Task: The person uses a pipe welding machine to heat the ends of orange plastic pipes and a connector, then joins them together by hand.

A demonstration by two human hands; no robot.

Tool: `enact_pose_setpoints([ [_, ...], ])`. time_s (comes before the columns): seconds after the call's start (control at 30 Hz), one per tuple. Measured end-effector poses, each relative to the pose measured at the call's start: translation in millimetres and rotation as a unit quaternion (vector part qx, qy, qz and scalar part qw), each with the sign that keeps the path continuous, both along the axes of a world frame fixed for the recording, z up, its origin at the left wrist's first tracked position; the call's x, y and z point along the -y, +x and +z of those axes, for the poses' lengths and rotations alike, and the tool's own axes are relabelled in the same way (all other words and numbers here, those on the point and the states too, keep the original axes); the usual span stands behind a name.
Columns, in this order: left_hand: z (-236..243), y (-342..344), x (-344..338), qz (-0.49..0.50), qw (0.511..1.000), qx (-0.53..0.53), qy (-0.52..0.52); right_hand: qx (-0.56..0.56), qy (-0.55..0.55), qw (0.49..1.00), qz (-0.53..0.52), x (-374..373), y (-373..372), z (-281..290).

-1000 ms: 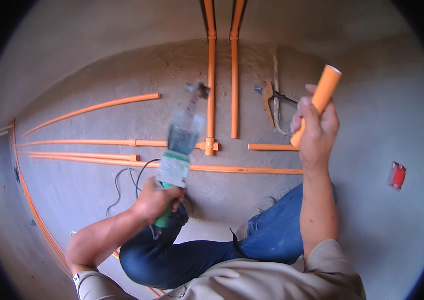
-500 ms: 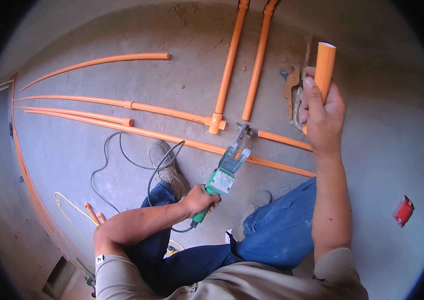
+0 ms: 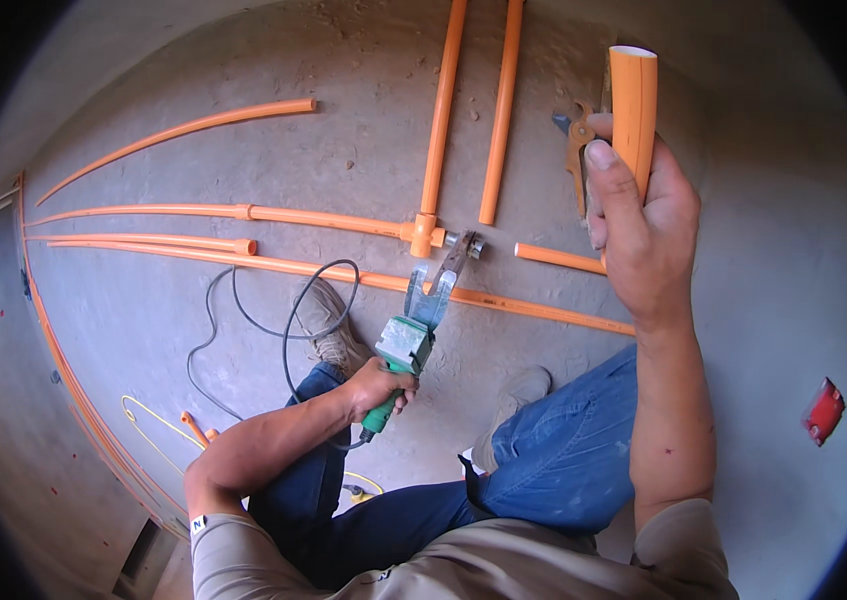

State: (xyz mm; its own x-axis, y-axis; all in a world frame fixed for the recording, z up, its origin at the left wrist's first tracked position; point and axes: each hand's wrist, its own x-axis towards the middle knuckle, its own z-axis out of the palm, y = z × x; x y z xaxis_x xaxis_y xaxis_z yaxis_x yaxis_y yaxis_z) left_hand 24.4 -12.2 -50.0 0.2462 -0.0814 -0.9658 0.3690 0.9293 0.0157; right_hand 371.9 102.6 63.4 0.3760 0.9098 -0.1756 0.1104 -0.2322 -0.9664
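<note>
My left hand is wrapped round the green handle of a pipe welding iron, with the fingers closed. Its metal heating head lies against the right-hand opening of an orange tee fitting; how far it sits inside cannot be made out. Up at the right, my right hand is closed round an orange pipe piece, its open end pointing up. Past that hand's fingers lies an orange-handled pipe cutter on the floor. Another orange pipe runs behind the right hand and is partly hidden.
A long orange pipe crosses the floor in front of my feet. More pipes lie to the left, and one pipe extends far ahead. The iron's dark cord loops near my left shoe. A red object is at right.
The welding iron has shifted left, bringing its heating head from a gap beside the tee to its right opening. My right hand still holds the pipe piece, now a little higher in view.
</note>
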Motion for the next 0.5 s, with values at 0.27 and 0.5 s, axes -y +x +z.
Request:
enact_pose_setpoints([
  [0.27, 4.8, -0.8, 0.4, 0.011, 1.0, 0.0, -0.01, 0.022, -0.006, 1.0, 0.013, -0.1, -4.9, -0.5],
  [0.5, 7.9, -0.1, 0.2, 0.055, 0.998, 0.018, -0.028, 0.024, -0.008, 1.0, 0.013, 1.3, -3.5, -1.1],
])
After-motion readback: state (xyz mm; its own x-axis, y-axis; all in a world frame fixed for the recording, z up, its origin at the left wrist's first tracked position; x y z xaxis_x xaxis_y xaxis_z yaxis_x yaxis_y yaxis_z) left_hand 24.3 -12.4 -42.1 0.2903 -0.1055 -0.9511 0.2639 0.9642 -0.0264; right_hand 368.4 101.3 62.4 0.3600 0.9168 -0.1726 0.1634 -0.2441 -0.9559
